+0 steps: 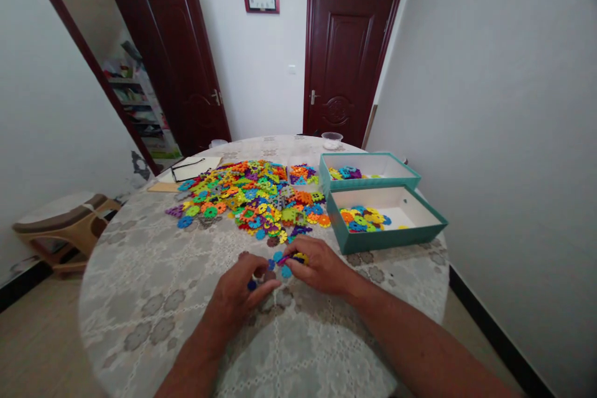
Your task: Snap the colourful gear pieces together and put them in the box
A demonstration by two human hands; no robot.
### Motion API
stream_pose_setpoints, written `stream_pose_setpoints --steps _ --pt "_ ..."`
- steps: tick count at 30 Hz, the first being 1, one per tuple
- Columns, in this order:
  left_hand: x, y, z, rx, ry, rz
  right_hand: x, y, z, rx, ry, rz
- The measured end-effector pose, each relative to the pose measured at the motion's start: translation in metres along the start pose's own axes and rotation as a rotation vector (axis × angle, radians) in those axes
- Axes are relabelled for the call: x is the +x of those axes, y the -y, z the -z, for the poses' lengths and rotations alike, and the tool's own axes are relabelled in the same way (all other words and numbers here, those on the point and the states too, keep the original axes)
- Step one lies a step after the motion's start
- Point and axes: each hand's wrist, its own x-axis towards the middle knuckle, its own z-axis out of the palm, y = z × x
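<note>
Left hand (236, 295) clenched at lower centre of frame, pinching a small dark-blue plastic snowflake piece (252, 285); right hand (318, 265) just beside it, fingers gripping a yellow-and-purple plastic piece (298, 258). Both sit above the round counter with grey lace-patterned cloth (140, 323). Large multicoloured plastic snowflake pile (247, 199) at centre, two teal cardboard trays (387, 224) to its right

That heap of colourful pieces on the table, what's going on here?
A person is working at a round table with bare hands. The left hand and the right hand meet over small plastic snowflake-shaped pieces in blue, yellow and purple, near the table's close edge. Beyond them lies a big mixed heap of such pieces. To its right stand an open teal box and a second teal box, each holding some pieces.
</note>
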Motion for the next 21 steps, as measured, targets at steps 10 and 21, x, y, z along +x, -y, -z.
stream_pose_setpoints --steps 10,21 --pt "-0.010 -0.002 0.016 0.399 0.048 0.108 -0.006 -0.050 0.089 -0.690 -0.631 -0.105" --pt "-0.014 0.000 0.017 0.413 0.181 0.174 -0.007 -0.021 0.070 -0.651 -0.553 0.042"
